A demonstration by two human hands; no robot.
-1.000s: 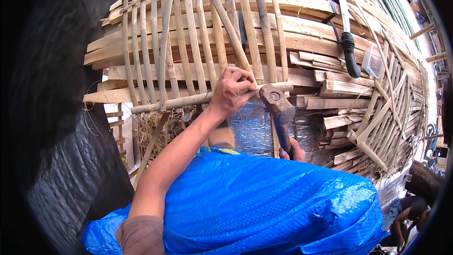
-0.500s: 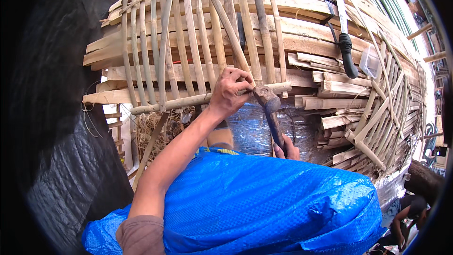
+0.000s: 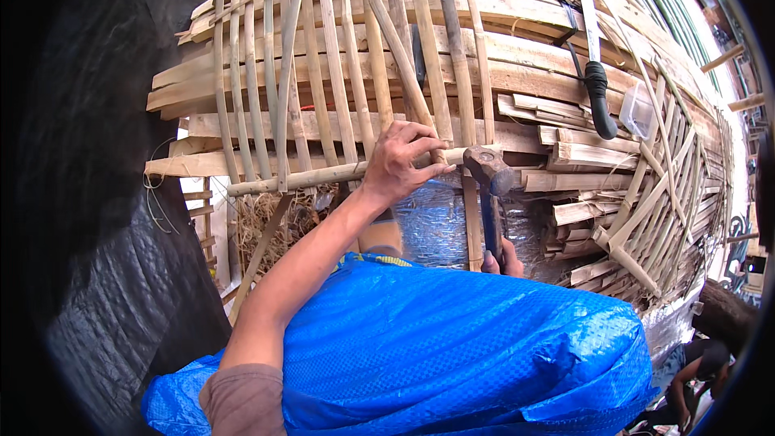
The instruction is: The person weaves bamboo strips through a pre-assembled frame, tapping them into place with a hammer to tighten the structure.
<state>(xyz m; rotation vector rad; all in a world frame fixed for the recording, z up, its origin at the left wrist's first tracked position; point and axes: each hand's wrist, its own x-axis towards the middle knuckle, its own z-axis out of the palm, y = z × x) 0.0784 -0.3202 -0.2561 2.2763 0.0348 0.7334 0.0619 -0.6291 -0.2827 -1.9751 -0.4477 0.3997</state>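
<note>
My left hand point(image 3: 400, 160) grips the front cross pole point(image 3: 315, 178) of a bamboo slat frame, thumb on the near side and fingers on the far side. It sits where the lower end of a diagonal bamboo slat point(image 3: 404, 64) meets the pole; whether a small nail is between the fingertips cannot be made out. My right hand point(image 3: 507, 260) is closed round the dark handle of a hammer point(image 3: 488, 168). The hammer's worn metal head is just right of my left fingertips, by the pole's right end. Upright slats point(image 3: 335, 64) of the frame run away from me.
Split bamboo planks point(image 3: 517, 48) lie beneath the frame. Right of it are a black-handled machete point(image 3: 596, 81), a clear plastic container point(image 3: 638, 113) and another lattice point(image 3: 658, 194). A blue tarp point(image 3: 468, 339) covers my lap. Black sheeting point(image 3: 121, 274) hangs left; a person point(image 3: 698, 375) is lower right.
The hammer head has moved right and slightly down, away from my left fingers. My left fingers have spread a little and shifted right along the pole.
</note>
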